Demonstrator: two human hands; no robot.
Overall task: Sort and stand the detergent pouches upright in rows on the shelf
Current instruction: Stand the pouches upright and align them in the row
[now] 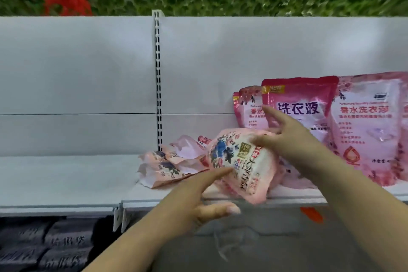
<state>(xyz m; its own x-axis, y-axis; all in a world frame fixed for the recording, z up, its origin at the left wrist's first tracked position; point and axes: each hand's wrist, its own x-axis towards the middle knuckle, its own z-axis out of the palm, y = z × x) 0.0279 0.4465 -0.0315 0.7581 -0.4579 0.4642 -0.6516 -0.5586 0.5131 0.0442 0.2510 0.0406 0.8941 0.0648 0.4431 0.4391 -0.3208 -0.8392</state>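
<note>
At the near edge of the white shelf, right of its slotted upright, a pale pink pouch with a blue flower print is held tilted, its lower end hanging just over the shelf lip. The right hand grips its upper right end with thumb and curled fingers while the forefinger sticks out straight toward the far left. The left hand has its fingers spread, forefinger tip touching the pouch's front and thumb out to the right, holding nothing. Just left of the pouch, several like pouches lie flat in a loose heap. Far right, deeper pink pouches stand upright against the back panel, overlapping one another.
</note>
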